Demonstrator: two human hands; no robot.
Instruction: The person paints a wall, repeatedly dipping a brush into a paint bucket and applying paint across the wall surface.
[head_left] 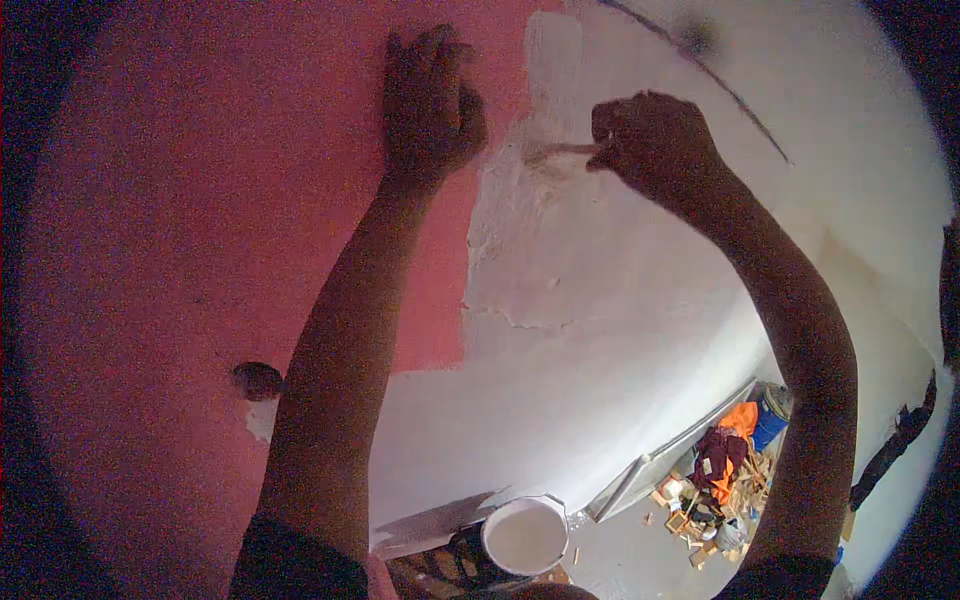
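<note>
My right hand (655, 140) is closed around the thin handle of a paintbrush (570, 149). The brush end is blurred and lies close to the white part of the wall (600, 240), near its border with the pink part (300, 130). To the left, my left hand (430, 105) is raised in front of the pink surface with its fingers curled in. Whatever it may hold is hidden, and the dim light blurs its outline. Fresh-looking whitish strokes (555, 60) run along the border above the brush.
Below stands a bucket (525, 535) of whitish liquid. A heap of wood scraps (705, 530), orange and dark cloth (728, 455) and a blue drum (772, 415) lie at lower right. A dark round hole (258, 381) marks the pink wall; a dark line (725, 85) crosses the upper right.
</note>
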